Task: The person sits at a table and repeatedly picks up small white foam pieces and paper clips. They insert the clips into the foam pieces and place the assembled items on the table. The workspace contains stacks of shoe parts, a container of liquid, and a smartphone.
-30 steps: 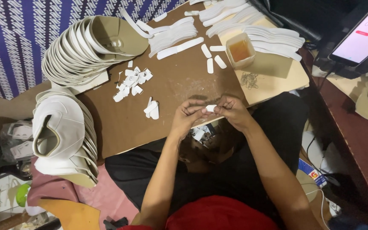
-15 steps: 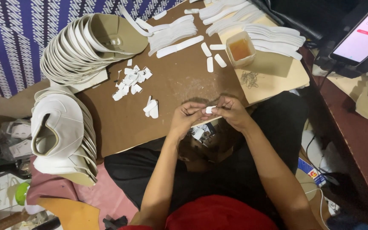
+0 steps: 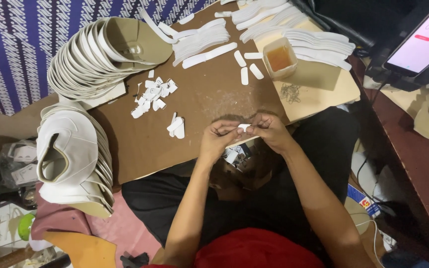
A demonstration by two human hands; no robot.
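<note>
Mostly hidden, a white strip point(image 3: 245, 127) sits between both hands' fingers point(image 3: 227, 130).

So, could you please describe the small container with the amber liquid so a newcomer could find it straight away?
On the brown work board, look to its far right corner, where a paler tan sheet lies. The small translucent tub stands at that sheet's left edge, beside stacked white strips; it alone holds amber liquid.

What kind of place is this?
Probably a small home craft workshop, perhaps for shoe parts: stacked cream shaped pieces, white cut strips, a small tub of amber glue on a brown board.
</note>
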